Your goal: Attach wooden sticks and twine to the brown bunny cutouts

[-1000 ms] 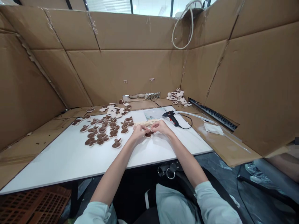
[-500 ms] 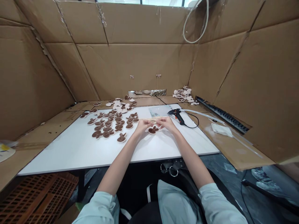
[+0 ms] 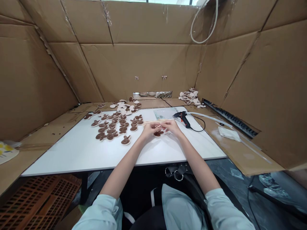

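Note:
My left hand (image 3: 150, 128) and my right hand (image 3: 170, 126) meet over the white board, fingers pinched. Between their fingertips runs a thin pale cord (image 3: 158, 126), looped like a small bow; its exact shape is too small to make out. Just below the fingers lies a brown bunny-head-shaped piece (image 3: 157, 134) with a pale rim, partly covered by the hands. Behind the fingers, a bundle of pale strands (image 3: 153, 122) stretches sideways. Left of my hands, several similar brown pieces (image 3: 111, 131) lie on the board, one brown piece (image 3: 125, 140) nearer to me.
A black glue gun (image 3: 183, 118) with its cable lies right of my hands, beside a clear sheet (image 3: 163, 113). Pale pieces are heaped at the back left (image 3: 124, 107) and back right (image 3: 190, 95). Cardboard walls (image 3: 155, 64) enclose the white board (image 3: 79, 156). A white cloth (image 3: 229, 133) lies right.
The fingers have drawn a little lower over the brown piece, covering more of it. The pale loop between them shows more clearly. The whole view has shifted slightly.

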### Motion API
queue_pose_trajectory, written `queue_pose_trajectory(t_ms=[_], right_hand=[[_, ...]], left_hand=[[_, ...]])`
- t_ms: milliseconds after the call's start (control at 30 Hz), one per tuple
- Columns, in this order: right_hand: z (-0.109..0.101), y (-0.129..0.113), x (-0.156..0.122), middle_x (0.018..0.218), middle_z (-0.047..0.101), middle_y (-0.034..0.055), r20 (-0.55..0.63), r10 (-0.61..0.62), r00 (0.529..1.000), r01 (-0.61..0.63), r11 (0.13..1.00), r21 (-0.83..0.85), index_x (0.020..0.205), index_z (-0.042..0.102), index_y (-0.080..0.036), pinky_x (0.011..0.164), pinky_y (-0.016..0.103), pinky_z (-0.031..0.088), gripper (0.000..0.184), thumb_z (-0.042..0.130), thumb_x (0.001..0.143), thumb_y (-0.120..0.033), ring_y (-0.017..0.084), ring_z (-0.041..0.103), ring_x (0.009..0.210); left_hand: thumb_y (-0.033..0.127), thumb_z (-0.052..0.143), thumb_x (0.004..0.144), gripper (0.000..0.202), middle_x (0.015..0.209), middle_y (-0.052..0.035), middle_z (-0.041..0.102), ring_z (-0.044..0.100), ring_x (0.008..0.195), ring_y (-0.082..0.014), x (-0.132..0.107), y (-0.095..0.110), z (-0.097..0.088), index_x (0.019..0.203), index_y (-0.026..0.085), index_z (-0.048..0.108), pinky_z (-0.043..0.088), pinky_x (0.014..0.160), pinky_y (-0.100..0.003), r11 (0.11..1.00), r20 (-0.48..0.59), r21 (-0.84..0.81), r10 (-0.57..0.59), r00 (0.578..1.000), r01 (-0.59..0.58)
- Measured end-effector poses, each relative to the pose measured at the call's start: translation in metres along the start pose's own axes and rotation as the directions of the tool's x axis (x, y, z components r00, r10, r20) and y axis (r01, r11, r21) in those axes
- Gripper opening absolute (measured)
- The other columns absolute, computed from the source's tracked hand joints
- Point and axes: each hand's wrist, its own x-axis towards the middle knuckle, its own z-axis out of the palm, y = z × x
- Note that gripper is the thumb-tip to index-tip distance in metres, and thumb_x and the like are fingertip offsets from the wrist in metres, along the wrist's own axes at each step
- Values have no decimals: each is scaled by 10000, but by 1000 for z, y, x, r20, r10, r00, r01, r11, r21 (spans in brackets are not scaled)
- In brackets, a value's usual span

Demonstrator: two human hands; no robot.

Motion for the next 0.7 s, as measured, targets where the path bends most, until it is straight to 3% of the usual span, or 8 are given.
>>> queue_pose_trajectory(t_ms=[233, 500, 700], right_hand=[[2, -2, 1, 576, 598, 16, 16, -12, 1000, 12, 1000, -19, 567, 641, -142, 457, 216, 410, 226, 643, 556, -367, 101, 522, 499], [1, 3, 2, 480, 539, -8, -20, -122, 992, 120, 989, -83, 512, 612, -139, 494, 231, 352, 154, 616, 558, -286, 95, 455, 479], [0, 3, 3, 494, 544, -6, -47, -121, 992, 118, 990, -73, 520, 599, -140, 517, 239, 351, 173, 611, 571, -305, 100, 459, 489]], left_hand=[[310, 682, 598, 216, 629, -57, 672, 594, 580, -169, -1, -1, 2, 690, 116, 693, 452, 597, -283, 992, -97, 116, 68, 993, -57], [303, 643, 636, 206, 660, -52, 675, 629, 609, -196, -6, -2, 4, 714, 120, 698, 463, 522, -268, 998, -50, 57, 35, 998, -32], [279, 623, 645, 165, 646, -38, 684, 621, 628, -190, -7, 4, 4, 678, 140, 704, 470, 591, -272, 966, -110, 241, 129, 986, -99]])
